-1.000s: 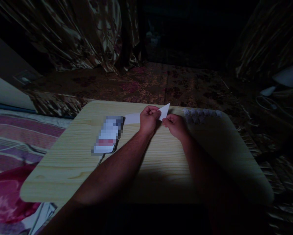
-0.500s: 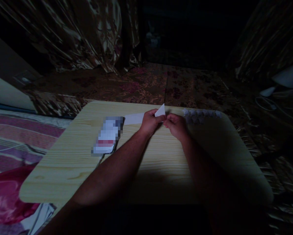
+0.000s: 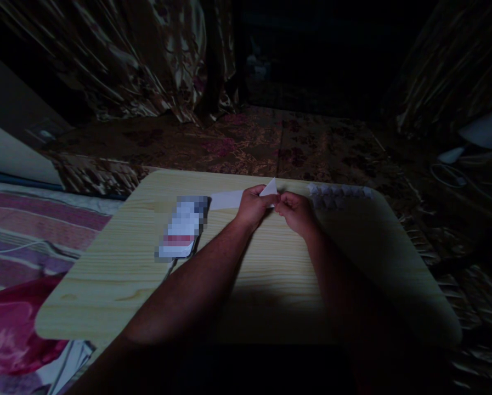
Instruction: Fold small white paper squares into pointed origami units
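Note:
Both of my hands meet near the far middle of a light wooden table. My left hand and my right hand are closed, pinching a small white piece of paper between them; only its pointed tip shows above the fingers. A white paper strip lies flat on the table just left of my left hand. A row of several small folded white paper pieces sits along the far edge, right of my right hand.
A pixelated phone-sized object lies on the table to the left, with a cable running off below it. Patterned fabric covers the ground beyond. Striped and red cloth lies left of the table. The room is dark.
The paper's visible tip has shrunk from a larger triangle to a small point, and my two hands have drawn closer together around it. The rest is unchanged.

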`<state>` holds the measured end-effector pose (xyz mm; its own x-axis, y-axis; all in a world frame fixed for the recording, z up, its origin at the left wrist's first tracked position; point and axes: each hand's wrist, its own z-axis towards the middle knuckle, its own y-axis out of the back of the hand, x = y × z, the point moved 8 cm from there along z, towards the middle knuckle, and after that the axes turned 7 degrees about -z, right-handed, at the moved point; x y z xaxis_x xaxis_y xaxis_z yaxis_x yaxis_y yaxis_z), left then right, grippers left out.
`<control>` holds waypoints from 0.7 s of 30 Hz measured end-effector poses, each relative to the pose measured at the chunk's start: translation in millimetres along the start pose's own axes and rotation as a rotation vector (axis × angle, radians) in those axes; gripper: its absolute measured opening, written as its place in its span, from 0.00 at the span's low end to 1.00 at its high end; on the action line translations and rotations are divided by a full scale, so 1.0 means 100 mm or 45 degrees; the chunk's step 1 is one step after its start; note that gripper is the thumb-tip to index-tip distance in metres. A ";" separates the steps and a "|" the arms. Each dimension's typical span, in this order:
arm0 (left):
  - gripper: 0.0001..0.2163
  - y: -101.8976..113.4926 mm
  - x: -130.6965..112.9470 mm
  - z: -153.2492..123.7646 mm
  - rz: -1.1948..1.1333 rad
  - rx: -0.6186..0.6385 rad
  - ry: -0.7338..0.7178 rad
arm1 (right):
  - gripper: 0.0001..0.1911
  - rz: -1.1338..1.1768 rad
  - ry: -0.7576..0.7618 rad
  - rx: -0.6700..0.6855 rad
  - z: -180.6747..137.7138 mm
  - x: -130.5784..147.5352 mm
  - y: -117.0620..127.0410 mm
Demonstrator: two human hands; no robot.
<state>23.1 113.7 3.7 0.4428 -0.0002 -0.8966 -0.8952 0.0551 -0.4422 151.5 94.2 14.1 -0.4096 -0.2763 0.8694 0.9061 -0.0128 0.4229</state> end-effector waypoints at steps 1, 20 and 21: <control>0.07 0.00 0.01 0.00 -0.008 0.005 0.003 | 0.08 0.001 0.002 0.006 0.00 0.00 0.00; 0.10 0.06 -0.02 0.00 -0.241 -0.151 0.037 | 0.10 -0.002 -0.035 0.121 0.01 0.04 -0.04; 0.10 0.07 -0.03 0.00 -0.256 -0.160 0.035 | 0.10 -0.004 -0.033 0.130 0.00 0.05 -0.04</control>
<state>16.1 114.0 3.0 0.6128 -0.0263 -0.7898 -0.7891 -0.0733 -0.6098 145.4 93.2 17.1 -0.4159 -0.2515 0.8739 0.8900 0.0849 0.4480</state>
